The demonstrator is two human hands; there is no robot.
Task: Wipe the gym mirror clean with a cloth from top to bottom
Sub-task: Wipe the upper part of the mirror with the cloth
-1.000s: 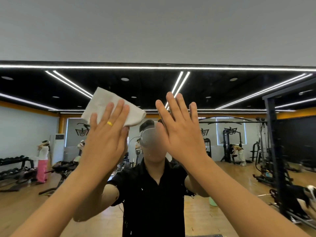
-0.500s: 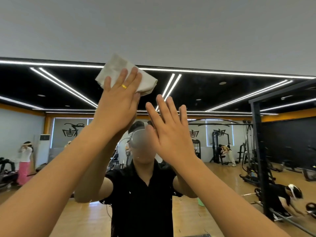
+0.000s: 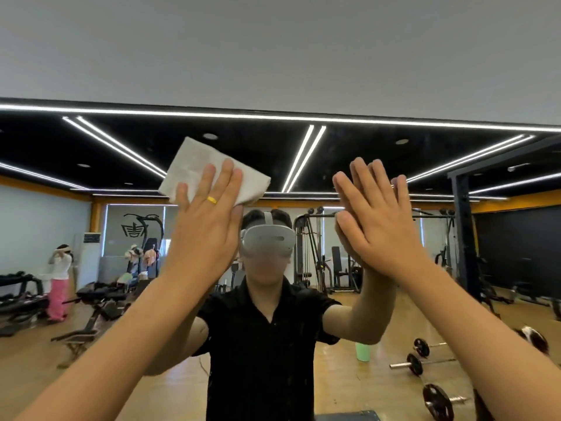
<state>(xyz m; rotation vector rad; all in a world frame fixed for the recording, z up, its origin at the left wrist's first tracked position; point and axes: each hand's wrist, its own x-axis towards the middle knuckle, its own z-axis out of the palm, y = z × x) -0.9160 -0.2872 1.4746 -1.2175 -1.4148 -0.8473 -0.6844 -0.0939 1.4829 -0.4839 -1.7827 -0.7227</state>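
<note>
The gym mirror (image 3: 425, 165) fills the wall in front of me, its top edge running across the upper third of the view. My left hand (image 3: 206, 226), with a yellow ring, presses a folded white cloth (image 3: 194, 174) flat against the glass with straight fingers, a little below the mirror's top edge. My right hand (image 3: 376, 220) lies flat and open on the glass to the right, palm meeting its own reflection. Between my arms I see my reflection in a black shirt and a white headset.
A plain grey wall (image 3: 273, 50) sits above the mirror. Reflected in the glass are a wooden gym floor, weight benches (image 3: 100, 302) at left, a cable machine (image 3: 312, 250), a dark rack (image 3: 461, 232) at right, barbells (image 3: 419, 360) and people exercising.
My left hand rose with the cloth to the mirror's top edge, then came back down a little. My right hand has shifted to the right on the glass, apart from the left.
</note>
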